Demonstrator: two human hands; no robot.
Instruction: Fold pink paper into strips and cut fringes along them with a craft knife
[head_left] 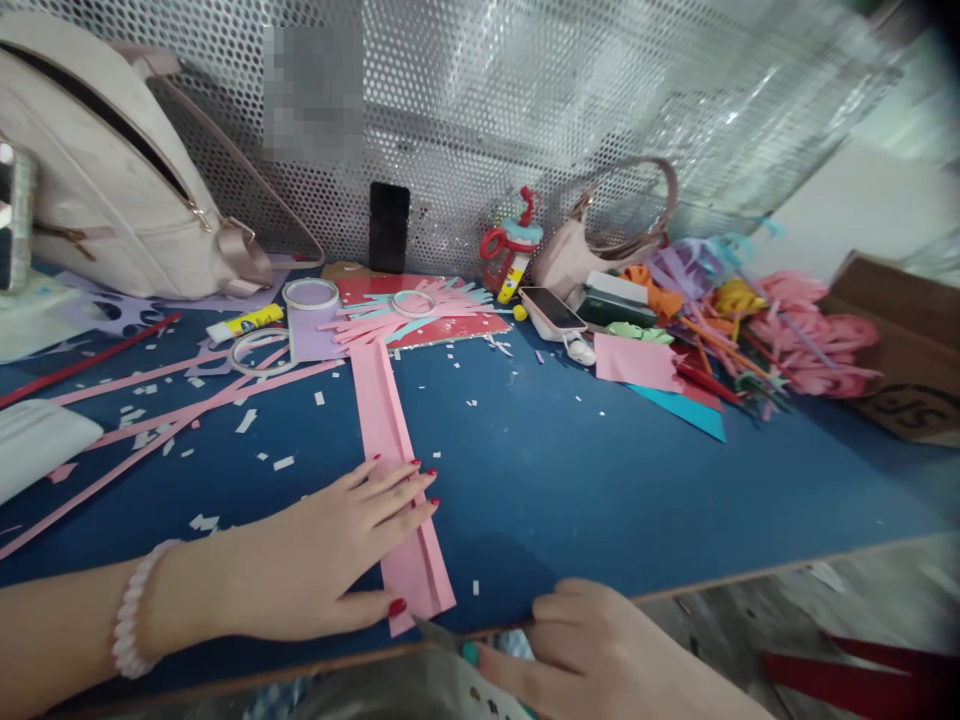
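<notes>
Pink paper strip (397,470), long and folded lengthwise, lies on the blue table (585,480) and runs from the red sheet (450,325) at the back down to the front edge. My left hand (330,560) is flat on it, palm down, fingers spread open, red nails at the strip's left side, thumb pinning the near end. White bead bracelet (131,620) on that wrist.

My right hand (600,650) is at the table's front edge, just right of the strip's near end, fingers curled closed around scissors (442,635). Only the grey blade tip and a bit of teal handle show; the tip sits right at the strip's bottom corner. Can't tell if the blades are touching the paper.

Around it: thin pink strips (150,420) fan out to the left, white paper bits scattered over the table. Glue stick (244,322) and two tape rings (311,293) further back on the left. Fringed pink and teal cuttings lie on the red sheet. Black phone (389,227) stands against the perforated metal wall (525,100). Beige backpack (112,170) back left. White phone (553,310) lies face up mid-right, small pink bag (577,255) behind it, pile of coloured paper flowers (772,330) at right, cardboard box (900,350) far right.
</notes>
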